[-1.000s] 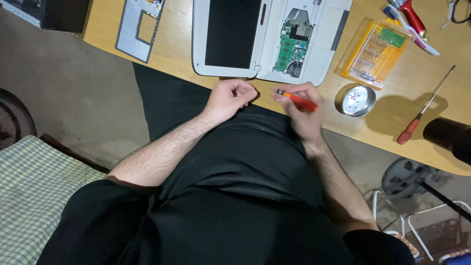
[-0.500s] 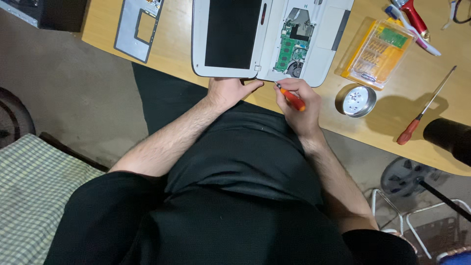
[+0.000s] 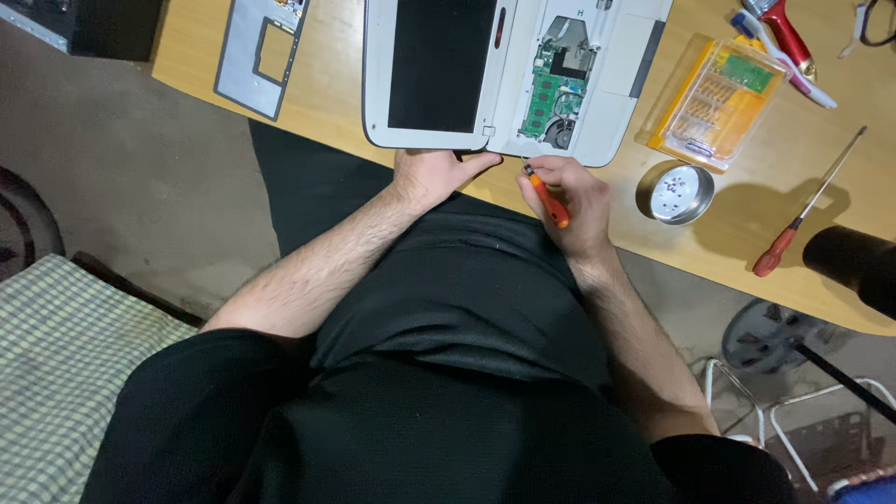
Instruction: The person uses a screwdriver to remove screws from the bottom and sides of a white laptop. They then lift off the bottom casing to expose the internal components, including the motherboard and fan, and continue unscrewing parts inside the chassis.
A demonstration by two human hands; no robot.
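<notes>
A white laptop (image 3: 429, 131) lies opened up on the wooden table (image 3: 336, 93), its green circuit board (image 3: 546, 93) exposed on the right half. My left hand (image 3: 434, 173) rests on the near edge of the laptop, thumb touching its corner. My right hand (image 3: 569, 201) grips a small orange-handled screwdriver (image 3: 551, 201), whose tip points at the laptop's near edge beside the circuit board.
A round metal tin (image 3: 674, 193) with small parts sits right of my right hand. An orange bit case (image 3: 719, 103), a long red-handled screwdriver (image 3: 807, 210), red pliers (image 3: 789, 33) and a grey laptop panel (image 3: 261, 51) also lie on the table. A dark cylinder (image 3: 854, 266) stands far right.
Both hands have moved up from the table edge to the laptop's near edge. The orange screwdriver has turned from lying sideways to pointing at the laptop.
</notes>
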